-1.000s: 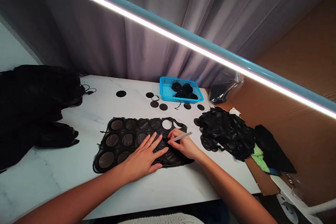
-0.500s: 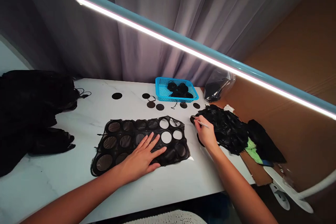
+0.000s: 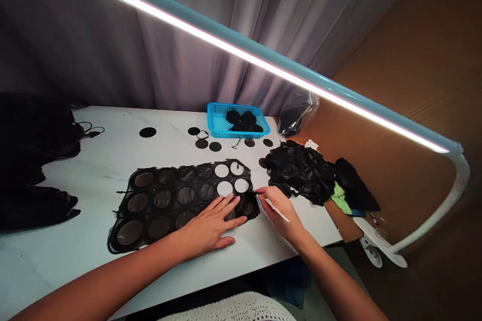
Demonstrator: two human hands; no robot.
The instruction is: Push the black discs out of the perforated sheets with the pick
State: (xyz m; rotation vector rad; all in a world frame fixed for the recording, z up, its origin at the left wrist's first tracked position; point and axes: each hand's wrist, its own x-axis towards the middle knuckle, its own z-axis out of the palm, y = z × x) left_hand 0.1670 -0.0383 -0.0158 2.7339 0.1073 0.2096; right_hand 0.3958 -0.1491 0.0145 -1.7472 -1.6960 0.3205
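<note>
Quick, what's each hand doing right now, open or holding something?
Left hand: open, spread flat on the black sheet.
Right hand: closed, holding a slim pale tool.

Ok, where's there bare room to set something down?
Bare white tabletop shows between the black heap at left and the black sheet of circles, and between the left hand, the right hand and the table's near edge. It's crowded at right under the shiny black pile, and by the blue basket, where loose discs lie.
</note>
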